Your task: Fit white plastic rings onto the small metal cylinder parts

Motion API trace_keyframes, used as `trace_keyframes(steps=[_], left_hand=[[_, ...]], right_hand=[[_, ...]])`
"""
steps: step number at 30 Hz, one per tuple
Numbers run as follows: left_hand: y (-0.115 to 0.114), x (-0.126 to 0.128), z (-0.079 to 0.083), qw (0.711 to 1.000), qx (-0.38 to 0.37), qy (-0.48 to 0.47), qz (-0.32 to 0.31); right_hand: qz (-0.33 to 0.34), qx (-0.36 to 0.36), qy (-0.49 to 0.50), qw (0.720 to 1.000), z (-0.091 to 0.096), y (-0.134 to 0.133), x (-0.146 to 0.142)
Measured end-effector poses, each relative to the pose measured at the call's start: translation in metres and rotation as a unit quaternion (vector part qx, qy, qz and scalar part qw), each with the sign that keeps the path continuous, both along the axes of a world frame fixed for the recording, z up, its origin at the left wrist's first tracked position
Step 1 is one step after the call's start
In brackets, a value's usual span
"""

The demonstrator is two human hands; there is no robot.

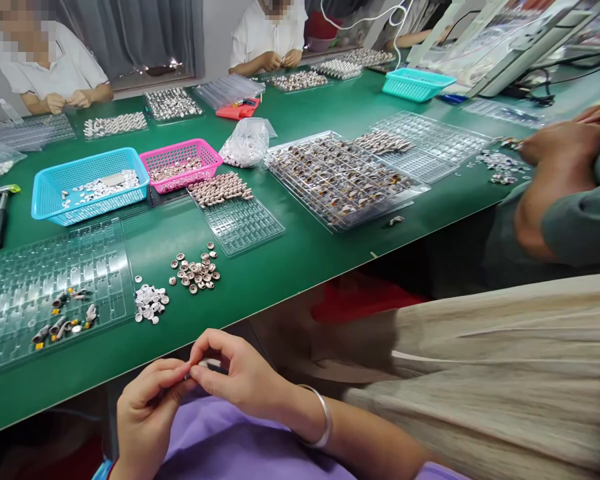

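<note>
Over my lap, just off the table's near edge, both hands meet fingertip to fingertip. My right hand (237, 373), with a silver bangle at its wrist, pinches a small white piece (211, 363) that resembles an earbud shell. My left hand (150, 400) is closed too, its thumb and fingers pressed on the piece's lower end. Fingers cover most of that piece. Closest on the table are a heap of white oval caps (151, 303) and a heap of beige round shells (196, 272). Left of them, dark and yellow-tagged earbud parts (60, 327) lie on a clear tray (95, 257).
A blue basket (87, 211), a pink basket (183, 183) and a hammer (0, 217) stand farther back. Filled clear trays (340, 180) sit at centre right. A co-worker's arm (555, 180) rests at the right edge; other people work across the green table (300, 257).
</note>
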State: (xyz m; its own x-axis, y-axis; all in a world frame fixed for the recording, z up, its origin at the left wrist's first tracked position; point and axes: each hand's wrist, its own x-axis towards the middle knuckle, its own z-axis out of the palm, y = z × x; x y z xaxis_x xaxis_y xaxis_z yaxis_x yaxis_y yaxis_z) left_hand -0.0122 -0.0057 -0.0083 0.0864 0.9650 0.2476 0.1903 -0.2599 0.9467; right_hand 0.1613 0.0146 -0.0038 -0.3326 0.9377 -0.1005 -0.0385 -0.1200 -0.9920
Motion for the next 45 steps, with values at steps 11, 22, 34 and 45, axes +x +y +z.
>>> trace_keyframes(steps=[11, 22, 34, 45], left_hand=[[-0.006, 0.000, 0.008, 0.997, -0.042, 0.015, 0.061], [-0.003, 0.003, 0.009, 0.996, -0.073, 0.024, 0.046], [0.088, 0.015, -0.009, 0.950, 0.067, 0.305, 0.020], [0.120, 0.035, -0.012, 0.929, 0.074, 0.362, 0.026]], right_hand=[[0.047, 0.075, -0.005, 0.996, 0.011, 0.000, 0.008], [0.038, 0.064, -0.007, 0.997, 0.000, 0.001, 0.009], [-0.104, 0.059, -0.044, 0.992, -0.022, 0.024, 0.030], [-0.103, -0.009, 0.010, 0.995, -0.032, 0.027, 0.038]])
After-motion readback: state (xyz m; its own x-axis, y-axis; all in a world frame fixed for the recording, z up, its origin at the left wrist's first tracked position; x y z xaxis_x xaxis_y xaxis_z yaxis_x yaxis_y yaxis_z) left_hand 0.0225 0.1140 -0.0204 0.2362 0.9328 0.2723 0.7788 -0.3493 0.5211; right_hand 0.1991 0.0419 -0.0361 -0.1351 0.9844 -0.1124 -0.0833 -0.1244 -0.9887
